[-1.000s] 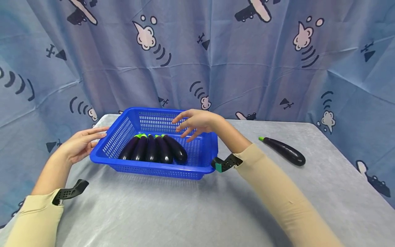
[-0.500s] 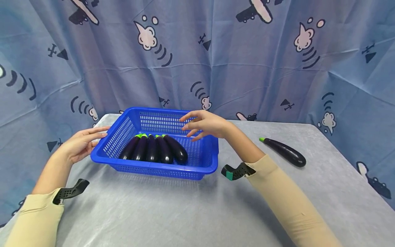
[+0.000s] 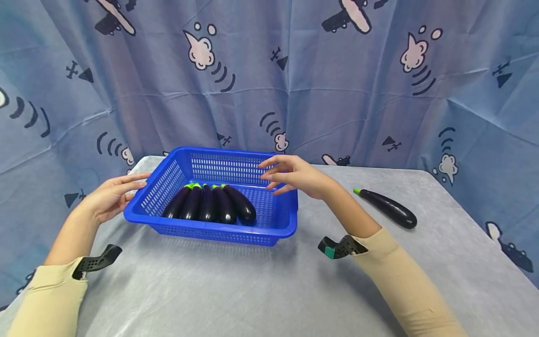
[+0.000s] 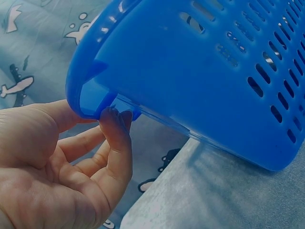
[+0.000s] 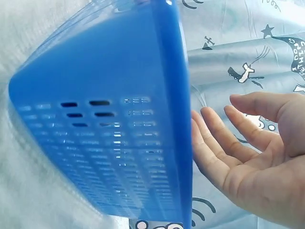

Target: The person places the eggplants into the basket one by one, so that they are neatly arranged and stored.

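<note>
A blue plastic basket with slotted walls stands on the table at centre left. Several dark purple eggplants with green stem ends lie side by side in its left and middle part. My left hand pinches the rim at the basket's left end; the left wrist view shows fingertips at the rim's underside. Above the basket's right end hovers my right hand, fingers loosely spread, holding nothing. In the right wrist view that hand appears beyond the basket's rim.
One single eggplant lies on the grey-white cloth-covered table, well right of the basket. Behind the table hangs a blue patterned curtain. Each wrist carries a black strap-like mount.
My right hand has drawn back to the right, from over the basket's interior to its right end. My left hand, the basket and the eggplants have stayed put.
</note>
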Demonstrator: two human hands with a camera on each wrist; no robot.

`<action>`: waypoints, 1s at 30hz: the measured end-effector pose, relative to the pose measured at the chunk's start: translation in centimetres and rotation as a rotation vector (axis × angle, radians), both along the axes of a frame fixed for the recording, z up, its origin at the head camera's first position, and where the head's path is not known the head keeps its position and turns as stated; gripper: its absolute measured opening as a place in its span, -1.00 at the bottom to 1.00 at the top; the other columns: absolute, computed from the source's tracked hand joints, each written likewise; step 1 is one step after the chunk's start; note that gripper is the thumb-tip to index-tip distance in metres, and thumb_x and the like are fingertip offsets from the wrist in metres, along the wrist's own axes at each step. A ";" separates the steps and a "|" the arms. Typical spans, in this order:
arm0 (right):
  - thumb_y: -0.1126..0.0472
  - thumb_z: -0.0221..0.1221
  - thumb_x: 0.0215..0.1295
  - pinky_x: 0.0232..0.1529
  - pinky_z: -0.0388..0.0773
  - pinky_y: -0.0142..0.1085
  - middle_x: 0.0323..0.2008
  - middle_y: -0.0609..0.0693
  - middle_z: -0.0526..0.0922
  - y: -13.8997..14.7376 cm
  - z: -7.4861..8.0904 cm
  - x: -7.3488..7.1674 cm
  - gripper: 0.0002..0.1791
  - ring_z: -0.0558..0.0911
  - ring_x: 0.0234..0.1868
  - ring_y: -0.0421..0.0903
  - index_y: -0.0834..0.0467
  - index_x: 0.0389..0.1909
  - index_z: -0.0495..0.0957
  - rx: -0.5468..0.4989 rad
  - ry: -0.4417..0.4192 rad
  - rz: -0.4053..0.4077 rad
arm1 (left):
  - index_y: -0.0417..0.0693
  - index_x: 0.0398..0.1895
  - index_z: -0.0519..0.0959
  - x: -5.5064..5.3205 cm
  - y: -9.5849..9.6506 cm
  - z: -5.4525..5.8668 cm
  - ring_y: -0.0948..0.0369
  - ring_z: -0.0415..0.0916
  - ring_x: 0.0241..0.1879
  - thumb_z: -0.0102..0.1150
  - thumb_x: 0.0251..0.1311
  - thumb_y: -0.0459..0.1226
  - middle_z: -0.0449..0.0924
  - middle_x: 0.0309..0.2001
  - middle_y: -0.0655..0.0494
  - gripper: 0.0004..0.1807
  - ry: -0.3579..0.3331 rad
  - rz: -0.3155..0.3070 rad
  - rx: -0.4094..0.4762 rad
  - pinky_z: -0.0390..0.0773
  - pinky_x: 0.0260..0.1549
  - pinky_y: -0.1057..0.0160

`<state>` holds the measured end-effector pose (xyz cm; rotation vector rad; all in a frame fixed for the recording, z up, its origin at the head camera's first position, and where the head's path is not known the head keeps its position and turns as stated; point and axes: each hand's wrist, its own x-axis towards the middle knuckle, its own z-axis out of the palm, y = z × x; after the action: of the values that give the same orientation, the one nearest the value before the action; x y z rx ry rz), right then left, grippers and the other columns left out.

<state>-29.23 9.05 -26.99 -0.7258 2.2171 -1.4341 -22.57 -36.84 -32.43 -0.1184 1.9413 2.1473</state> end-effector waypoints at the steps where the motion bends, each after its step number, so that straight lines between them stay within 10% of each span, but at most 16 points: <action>1: 0.23 0.18 0.58 0.13 0.70 0.14 0.27 0.33 0.60 0.2 -0.1 0.0 -0.52 0.73 0.12 0.23 0.24 0.43 0.43 -0.005 0.004 -0.001 | 0.36 -0.17 0.80 0.0 0.0 0.0 0.24 0.78 -0.27 0.05 0.62 -0.28 0.78 -0.17 0.24 -0.64 -0.001 0.002 0.001 0.80 -0.24 0.27; 30: 0.27 0.10 0.62 0.08 0.76 -0.01 0.29 0.38 0.57 8.2 0.4 2.6 -0.53 0.74 0.08 0.13 0.33 0.43 0.39 -0.018 0.130 -0.052 | 0.36 -0.17 0.80 0.1 0.0 -0.1 0.23 0.79 -0.27 0.05 0.62 -0.29 0.79 -0.18 0.22 -0.63 0.000 0.005 0.001 0.80 -0.24 0.25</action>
<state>-26.63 17.29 -26.63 -0.7936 2.3400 -1.4721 -22.49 -36.88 -32.50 -0.1230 1.9424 2.1518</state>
